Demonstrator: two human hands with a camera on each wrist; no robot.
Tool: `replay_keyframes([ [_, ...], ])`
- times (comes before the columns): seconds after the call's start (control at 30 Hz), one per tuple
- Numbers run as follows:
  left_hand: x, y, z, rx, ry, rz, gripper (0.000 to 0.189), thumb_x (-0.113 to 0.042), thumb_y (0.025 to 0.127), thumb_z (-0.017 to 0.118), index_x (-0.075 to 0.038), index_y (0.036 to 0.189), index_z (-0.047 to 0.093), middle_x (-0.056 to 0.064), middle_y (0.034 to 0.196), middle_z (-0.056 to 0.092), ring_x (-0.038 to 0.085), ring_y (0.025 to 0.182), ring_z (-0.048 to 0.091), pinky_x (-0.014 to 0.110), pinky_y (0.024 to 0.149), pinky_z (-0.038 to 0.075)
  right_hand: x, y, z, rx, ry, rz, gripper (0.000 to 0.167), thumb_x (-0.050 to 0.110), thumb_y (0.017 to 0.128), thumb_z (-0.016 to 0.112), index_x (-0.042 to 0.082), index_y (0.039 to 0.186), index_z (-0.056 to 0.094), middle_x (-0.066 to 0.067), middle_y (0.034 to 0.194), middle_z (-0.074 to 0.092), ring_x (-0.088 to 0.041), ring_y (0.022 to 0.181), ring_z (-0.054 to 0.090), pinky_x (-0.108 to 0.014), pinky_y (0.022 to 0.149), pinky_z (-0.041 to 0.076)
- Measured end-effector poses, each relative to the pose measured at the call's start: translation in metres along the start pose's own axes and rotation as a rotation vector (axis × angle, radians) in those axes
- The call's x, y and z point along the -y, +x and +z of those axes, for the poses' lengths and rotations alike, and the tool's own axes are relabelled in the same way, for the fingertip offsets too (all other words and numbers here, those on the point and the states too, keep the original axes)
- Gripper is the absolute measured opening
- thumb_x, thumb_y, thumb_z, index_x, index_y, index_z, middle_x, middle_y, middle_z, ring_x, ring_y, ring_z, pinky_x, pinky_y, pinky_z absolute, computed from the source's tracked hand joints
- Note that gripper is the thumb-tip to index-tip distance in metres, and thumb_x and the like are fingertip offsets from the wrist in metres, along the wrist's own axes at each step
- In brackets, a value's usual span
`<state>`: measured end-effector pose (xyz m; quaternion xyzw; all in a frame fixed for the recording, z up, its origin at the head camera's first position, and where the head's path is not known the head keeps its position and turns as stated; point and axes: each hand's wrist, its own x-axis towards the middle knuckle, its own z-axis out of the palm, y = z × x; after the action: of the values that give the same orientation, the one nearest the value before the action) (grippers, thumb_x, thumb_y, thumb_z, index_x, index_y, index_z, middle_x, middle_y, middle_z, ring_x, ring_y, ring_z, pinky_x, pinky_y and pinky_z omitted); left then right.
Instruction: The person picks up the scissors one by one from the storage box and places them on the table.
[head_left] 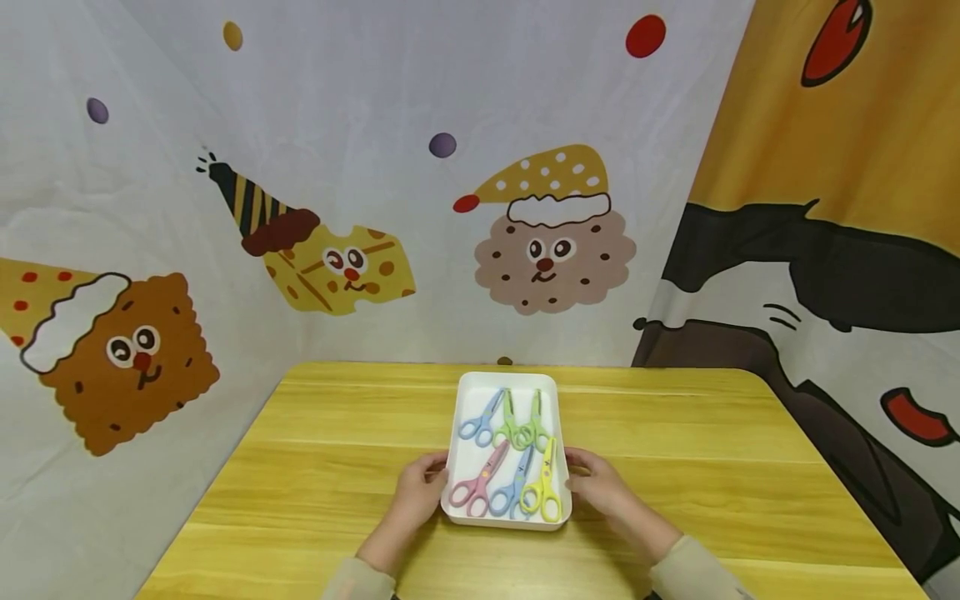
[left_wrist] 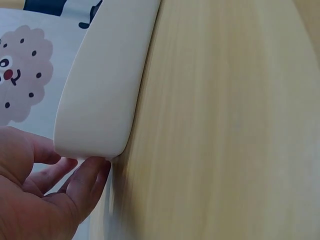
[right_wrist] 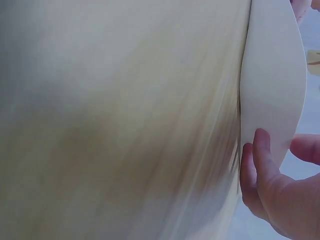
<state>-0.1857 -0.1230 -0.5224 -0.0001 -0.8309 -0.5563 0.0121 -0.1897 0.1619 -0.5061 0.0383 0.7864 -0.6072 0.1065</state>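
Tray (head_left: 501,524) with scissors (head_left: 519,477) roughly midway between worktop (head_left: 720,475) side edges, wide room either way; left hand (head_left: 422,487) and right hand (head_left: 600,483) part-curled, thumb and fingers gripping tray's opposite sides

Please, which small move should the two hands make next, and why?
Perhaps slide the white tray gently, keeping it level: the left hand and right hand hold its opposite sides, and the scissors lie loose inside it.
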Motion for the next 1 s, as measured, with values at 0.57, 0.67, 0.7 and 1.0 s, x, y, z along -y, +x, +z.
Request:
replay_keyframes([
  [0.57, -0.012, -0.004, 0.019, 0.011, -0.023, -0.003, 0.03, 0.001, 0.089, 0.056, 0.009, 0.118, 0.059, 0.023, 0.105, 0.063, 0.026, 0.093, 0.061, 0.029, 0.076, 0.054, -0.003, -0.003, -0.021, 0.009, 0.012, 0.01, 0.052, -0.009, 0.082, 0.051, -0.011, 0.133, 0.043, -0.031, 0.132, 0.046, -0.034, 0.109, 0.055, -0.038, 0.079, 0.054],
  [0.67, -0.012, -0.004, 0.022, 0.008, -0.021, -0.005, 0.03, 0.001, 0.089, 0.056, 0.009, 0.118, 0.059, 0.022, 0.105, 0.064, 0.025, 0.092, 0.061, 0.028, 0.076, 0.054, -0.004, -0.004, -0.024, 0.02, 0.017, 0.011, 0.052, -0.009, 0.082, 0.051, -0.012, 0.133, 0.042, -0.033, 0.133, 0.045, -0.033, 0.108, 0.056, -0.038, 0.078, 0.054],
  [0.7, -0.013, -0.005, 0.023, 0.006, -0.021, -0.007, 0.03, 0.001, 0.089, 0.056, 0.009, 0.118, 0.059, 0.022, 0.105, 0.064, 0.024, 0.092, 0.061, 0.028, 0.075, 0.054, -0.004, -0.003, -0.024, 0.02, 0.022, 0.013, 0.053, -0.009, 0.081, 0.051, -0.012, 0.133, 0.042, -0.033, 0.133, 0.045, -0.033, 0.107, 0.057, -0.037, 0.078, 0.054],
  [1.0, -0.015, -0.004, 0.03, -0.009, -0.015, -0.022, 0.029, 0.0, 0.089, 0.057, 0.007, 0.117, 0.06, 0.02, 0.105, 0.065, 0.023, 0.091, 0.061, 0.029, 0.076, 0.054, -0.006, -0.004, -0.032, 0.043, 0.014, 0.021, 0.055, -0.008, 0.081, 0.05, -0.012, 0.135, 0.04, -0.033, 0.135, 0.042, -0.029, 0.106, 0.056, -0.035, 0.078, 0.053],
])
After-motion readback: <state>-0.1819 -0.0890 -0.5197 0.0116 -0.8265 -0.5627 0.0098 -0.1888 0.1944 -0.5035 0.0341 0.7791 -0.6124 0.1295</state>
